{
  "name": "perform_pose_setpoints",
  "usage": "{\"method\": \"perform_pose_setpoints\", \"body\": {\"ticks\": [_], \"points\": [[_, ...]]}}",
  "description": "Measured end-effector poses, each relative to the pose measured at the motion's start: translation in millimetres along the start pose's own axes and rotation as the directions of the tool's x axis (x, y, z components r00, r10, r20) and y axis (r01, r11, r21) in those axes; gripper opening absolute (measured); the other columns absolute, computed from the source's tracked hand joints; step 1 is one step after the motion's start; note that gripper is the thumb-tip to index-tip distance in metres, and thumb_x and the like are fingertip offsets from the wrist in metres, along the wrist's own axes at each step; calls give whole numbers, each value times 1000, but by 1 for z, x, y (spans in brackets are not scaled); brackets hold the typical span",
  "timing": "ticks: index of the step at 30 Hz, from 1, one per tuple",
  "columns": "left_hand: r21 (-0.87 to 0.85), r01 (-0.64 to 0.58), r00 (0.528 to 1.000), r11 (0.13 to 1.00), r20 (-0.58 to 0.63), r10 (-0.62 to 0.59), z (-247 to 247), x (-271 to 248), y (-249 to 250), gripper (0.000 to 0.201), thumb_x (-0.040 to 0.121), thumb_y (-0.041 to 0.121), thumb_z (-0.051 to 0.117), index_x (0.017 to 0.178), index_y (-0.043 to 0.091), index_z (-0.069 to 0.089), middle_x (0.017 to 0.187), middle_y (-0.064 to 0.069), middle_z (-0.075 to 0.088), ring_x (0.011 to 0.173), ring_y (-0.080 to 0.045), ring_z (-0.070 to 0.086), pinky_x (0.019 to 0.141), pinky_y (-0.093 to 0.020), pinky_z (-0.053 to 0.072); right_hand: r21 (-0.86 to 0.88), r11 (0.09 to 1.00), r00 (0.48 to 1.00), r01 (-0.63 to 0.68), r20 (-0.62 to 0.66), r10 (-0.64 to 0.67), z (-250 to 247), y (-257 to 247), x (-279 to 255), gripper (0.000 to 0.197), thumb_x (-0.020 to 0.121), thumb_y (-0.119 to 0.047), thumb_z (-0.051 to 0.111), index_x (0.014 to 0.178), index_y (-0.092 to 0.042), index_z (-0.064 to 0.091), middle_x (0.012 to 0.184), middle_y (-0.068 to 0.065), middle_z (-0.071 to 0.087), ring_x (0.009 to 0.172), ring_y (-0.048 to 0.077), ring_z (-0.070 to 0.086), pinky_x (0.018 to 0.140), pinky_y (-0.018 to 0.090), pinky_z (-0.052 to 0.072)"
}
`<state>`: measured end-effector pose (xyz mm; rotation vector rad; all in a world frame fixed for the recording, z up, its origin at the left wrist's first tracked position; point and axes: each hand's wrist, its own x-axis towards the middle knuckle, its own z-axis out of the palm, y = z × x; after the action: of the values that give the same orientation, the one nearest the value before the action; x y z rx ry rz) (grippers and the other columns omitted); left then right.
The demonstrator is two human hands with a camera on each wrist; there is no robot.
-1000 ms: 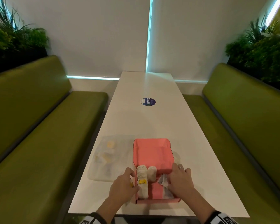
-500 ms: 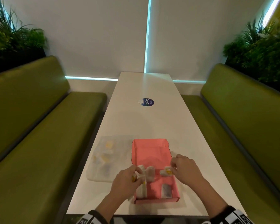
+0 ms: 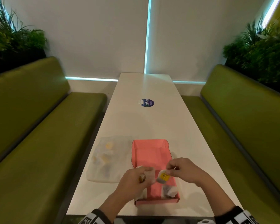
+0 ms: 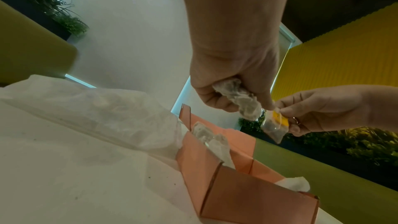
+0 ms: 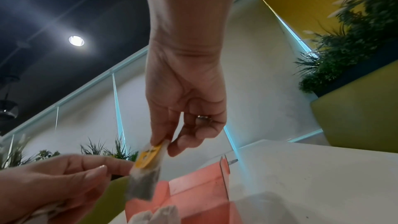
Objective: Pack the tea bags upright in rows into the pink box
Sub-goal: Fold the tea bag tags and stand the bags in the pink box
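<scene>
The open pink box (image 3: 150, 151) sits on the white table near its front edge. A few tea bags (image 3: 169, 190) stand in its near end. Above the box my left hand (image 3: 136, 178) grips a bunch of tea bags (image 4: 239, 100) in its curled fingers. My right hand (image 3: 183, 172) pinches a single tea bag with a yellow tag (image 3: 163, 177) by its top edge, and that bag (image 5: 146, 171) hangs just right of my left fingers. In the left wrist view the box wall (image 4: 247, 198) lies below both hands, with the single bag (image 4: 275, 125) at the right.
A clear plastic bag (image 3: 107, 160) holding more tea bags lies on the table left of the box. A round blue sticker (image 3: 147, 102) is stuck mid-table. Green benches (image 3: 39, 135) flank the table on both sides.
Both hands have risen out of the box's near end. My right hand has lifted one yellow-tagged tea bag and my left hand has lifted its bunch above the box.
</scene>
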<state>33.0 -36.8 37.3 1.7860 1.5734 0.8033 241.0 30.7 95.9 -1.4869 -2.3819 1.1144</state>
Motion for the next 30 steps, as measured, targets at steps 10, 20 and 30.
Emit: {"method": "perform_pose_setpoints", "body": {"ticks": [10, 20, 30], "points": [[-31, -50, 998, 998, 47, 52, 10, 1, -1, 54, 75, 66, 52, 81, 17, 72, 63, -4, 57, 56, -6, 44, 55, -24, 33, 112, 989, 995, 96, 1, -97, 15, -15, 5, 14, 80, -14, 71, 87, -25, 69, 78, -12, 61, 69, -1, 54, 67, 13, 46], [57, 217, 972, 974, -99, -211, -1, -3, -16, 40, 84, 39, 66, 119, 31, 49, 69, 14, 53, 59, -1, 52, 53, -12, 37, -232, 967, 994, 103, -10, -108, 38, -10, 18, 17, 86, -11, 58, 98, -10, 70, 71, -13, 55, 60, -6, 42, 59, 9, 34], [90, 434, 899, 896, 12, -437, -2, -10, -28, 73, 76, 32, 76, 129, 26, 26, 89, 5, 55, 79, -11, 57, 70, -19, 46, -233, 972, 999, -15, -46, 5, 77, -7, 26, 11, 84, -16, 56, 88, -20, 65, 81, -4, 59, 80, 15, 58, 75, 28, 46]]}}
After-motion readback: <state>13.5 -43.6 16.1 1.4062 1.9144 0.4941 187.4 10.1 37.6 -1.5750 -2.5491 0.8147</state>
